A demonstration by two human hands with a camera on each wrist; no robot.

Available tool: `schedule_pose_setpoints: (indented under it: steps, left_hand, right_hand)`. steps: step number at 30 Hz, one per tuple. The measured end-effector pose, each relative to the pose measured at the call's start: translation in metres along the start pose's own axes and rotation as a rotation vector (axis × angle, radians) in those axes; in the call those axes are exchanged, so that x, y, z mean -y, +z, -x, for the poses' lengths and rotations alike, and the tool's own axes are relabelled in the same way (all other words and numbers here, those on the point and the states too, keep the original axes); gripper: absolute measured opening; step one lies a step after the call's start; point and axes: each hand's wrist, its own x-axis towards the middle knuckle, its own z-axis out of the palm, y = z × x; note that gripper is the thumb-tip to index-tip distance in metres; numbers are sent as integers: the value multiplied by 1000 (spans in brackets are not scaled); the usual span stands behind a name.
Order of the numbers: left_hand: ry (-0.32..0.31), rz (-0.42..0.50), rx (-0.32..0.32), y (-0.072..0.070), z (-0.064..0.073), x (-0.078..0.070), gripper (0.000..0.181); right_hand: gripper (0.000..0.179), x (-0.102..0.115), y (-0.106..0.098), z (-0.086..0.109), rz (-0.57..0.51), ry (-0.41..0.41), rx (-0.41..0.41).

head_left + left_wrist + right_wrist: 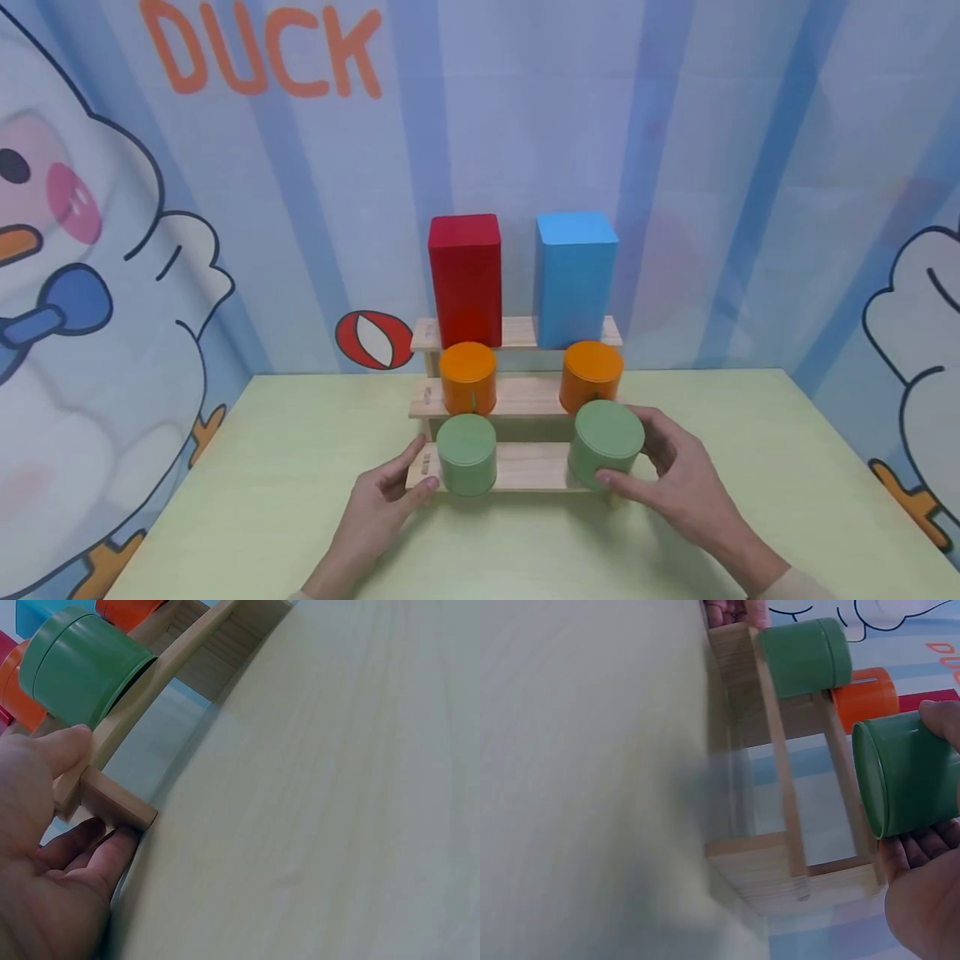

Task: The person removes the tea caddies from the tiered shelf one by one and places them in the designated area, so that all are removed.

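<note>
We list first a right hand, thumb and fingers clamped round a glossy green cylindrical canister, its base raised off the lowest step's right end. Left hand: thumb and fingers gripping the left end of a pale three-tier wooden stand. Beside that thumb, a second green canister; a wide gap separates the pair. Behind: two orange canisters, then upright red and blue boxes. We note pale tabletop extending past both stand ends.
</note>
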Motion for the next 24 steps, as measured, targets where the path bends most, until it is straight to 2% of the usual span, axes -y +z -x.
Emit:
schedule_pose_setpoints:
  steps: [8, 15, 19, 24]
  left_hand:
    - [18, -10, 2, 0, -1, 0, 68]
    - [20, -10, -10, 1, 0, 0, 67]
    - [21, -24, -15, 1, 0, 0, 67]
    - [13, -28, -14, 2, 0, -1, 66]
  right_hand:
    - [69, 29, -20, -7, 10, -46, -16]
    - [71, 53, -44, -15, 42, -117, -67]
    - [72, 62, -60, -18, 88, -128, -102]
    - [71, 69, -79, -20, 132, -103, -144]
